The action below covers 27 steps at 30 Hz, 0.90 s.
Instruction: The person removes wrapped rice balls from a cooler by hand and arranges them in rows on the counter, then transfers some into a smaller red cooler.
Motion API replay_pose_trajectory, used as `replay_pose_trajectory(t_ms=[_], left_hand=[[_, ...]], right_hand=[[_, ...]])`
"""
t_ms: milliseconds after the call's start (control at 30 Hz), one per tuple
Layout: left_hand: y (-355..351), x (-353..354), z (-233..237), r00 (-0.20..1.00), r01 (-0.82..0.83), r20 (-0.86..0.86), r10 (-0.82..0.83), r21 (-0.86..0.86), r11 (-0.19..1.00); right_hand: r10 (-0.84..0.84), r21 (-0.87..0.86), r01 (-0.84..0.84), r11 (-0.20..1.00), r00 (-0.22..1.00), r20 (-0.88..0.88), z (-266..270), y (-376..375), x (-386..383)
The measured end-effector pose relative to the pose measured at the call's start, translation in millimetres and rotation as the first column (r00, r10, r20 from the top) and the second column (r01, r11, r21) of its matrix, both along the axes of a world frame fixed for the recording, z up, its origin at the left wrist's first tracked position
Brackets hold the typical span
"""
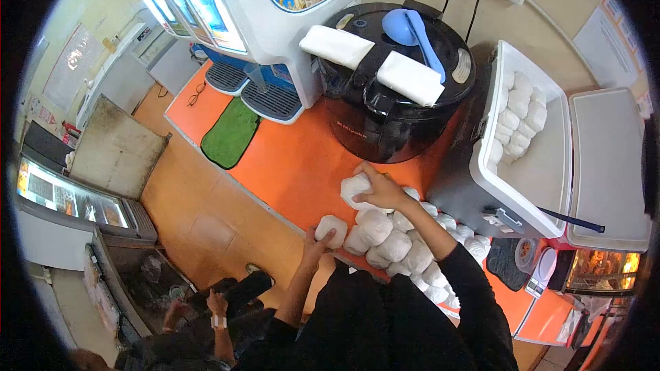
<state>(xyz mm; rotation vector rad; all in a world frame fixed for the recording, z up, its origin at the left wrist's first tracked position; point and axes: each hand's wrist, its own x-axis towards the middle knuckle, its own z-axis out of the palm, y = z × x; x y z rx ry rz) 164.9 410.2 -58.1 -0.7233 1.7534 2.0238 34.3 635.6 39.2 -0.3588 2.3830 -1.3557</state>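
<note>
My right hand [379, 189] is closed over a white wrapped ball [353, 191] on top of a pile of several such white packets [392, 244] on the orange counter [289, 165]. At the pile's left end, my left hand [315, 242] touches another white packet [333, 228] with its fingers, near the counter's front edge. Both arms wear black sleeves.
A big black rice cooker [392, 89] with a blue paddle [412, 31] and folded white cloths stands behind the pile. An open white cooler box [529, 144] with more white packets is at the right. A drinks dispenser [261, 14] and green mat [230, 134] lie left. Another person's hands [216, 306] show below.
</note>
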Motion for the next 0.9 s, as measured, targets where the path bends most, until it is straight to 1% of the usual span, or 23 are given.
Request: replay_pose_trajectory(t_ms=[33,67,100,133,167,200,233,267,300,333,367,433,467,500,533,567,633,667,700,733,767,833,900], left_hand=[[3,1,-13,1.000,-0.004,0.000,0.004,0.002,1.000],[6,3,-39,0.997,0.001,-0.073,-0.005,-0.046,0.999],[9,3,-53,0.989,0.006,-0.144,-0.020,-0.095,0.995],[13,3,-39,0.993,-0.010,-0.122,0.007,-0.030,0.999],[12,5,-43,0.993,-0.002,-0.116,-0.001,-0.031,1.000],[7,6,-49,0.979,0.067,-0.169,-0.116,-0.271,0.960],[4,8,-55,0.951,0.116,-0.195,-0.241,-0.498,0.859],[3,8,-52,0.949,0.127,-0.191,-0.251,-0.497,0.858],[3,10,-47,0.916,0.136,-0.168,-0.364,-0.724,0.676],[2,10,-42,0.879,0.116,-0.113,-0.463,-0.892,0.437],[-2,7,-40,0.874,0.122,-0.110,-0.473,-0.893,0.433],[-7,-3,-37,0.826,0.126,-0.140,-0.547,-0.899,0.420],[-4,-9,-32,0.820,0.136,-0.134,-0.556,-0.898,0.418],[1,-20,-23,0.790,0.035,-0.234,-0.567,-0.906,0.423],[6,-30,-13,0.746,-0.066,-0.331,-0.577,-0.900,0.431],[13,-38,-1,0.740,-0.061,-0.331,-0.585,-0.900,0.432],[36,-43,20,0.619,0.123,-0.428,-0.658,-0.776,0.619],[50,-39,22,0.617,0.128,-0.428,-0.660,-0.773,0.621],[66,-34,24,0.657,0.276,-0.389,-0.645,-0.673,0.687],[77,-30,24,0.689,0.409,-0.341,-0.639,-0.545,0.732],[84,-26,20,0.686,0.414,-0.339,-0.643,-0.545,0.729],[94,-23,7,0.671,0.251,-0.307,-0.675,-0.763,0.596],[91,-29,2,0.697,0.316,-0.252,-0.672,-0.732,0.603]], right_hand=[[0.085,0.018,-0.084,0.996,0.996,-0.035,-19,-10,-9],[0.168,0.040,-0.165,0.985,0.983,-0.069,-38,-17,-18],[0.166,0.042,-0.164,0.986,0.984,-0.069,-59,-21,-26],[0.285,0.034,-0.284,0.958,0.958,-0.017,-81,-24,-32],[0.396,0.016,-0.397,0.918,0.917,0.036,-98,-28,-34],[0.386,0.012,-0.387,0.922,0.921,0.042,-112,-32,-34],[0.381,0.047,-0.388,0.920,0.918,0.113,-124,-36,-35],[0.373,0.082,-0.392,0.916,0.910,0.183,-131,-40,-35],[0.365,0.082,-0.384,0.919,0.912,0.185,-134,-43,-33],[0.349,0.349,-0.364,0.864,0.931,0.106,-137,-48,-30],[0.351,0.589,-0.297,0.752,0.936,0.025,-131,-50,-28],[0.389,0.558,-0.336,0.759,0.921,0.025,-120,-42,-30],[0.439,0.527,-0.385,0.758,0.898,0.026,-108,-36,-29],[0.429,0.525,-0.378,0.762,0.903,0.028,-101,-29,-29],[0.415,0.428,-0.379,0.821,0.910,0.009,-94,-18,-30],[0.400,0.327,-0.375,0.867,0.916,-0.010,-84,-6,-30],[0.369,0.274,-0.346,0.897,0.929,-0.033,-41,22,-19],[0.337,0.181,-0.324,0.929,0.941,-0.045,-12,38,-10],[0.304,0.085,-0.299,0.950,0.951,-0.055,19,53,1],[0.292,0.054,-0.288,0.956,0.950,-0.106,55,64,15],[0.277,0.022,-0.277,0.961,0.948,-0.157,89,74,29],[0.239,-0.029,-0.253,0.967,0.942,-0.235,134,92,54],[0.246,0.005,-0.248,0.969,0.959,-0.141,176,112,75]])
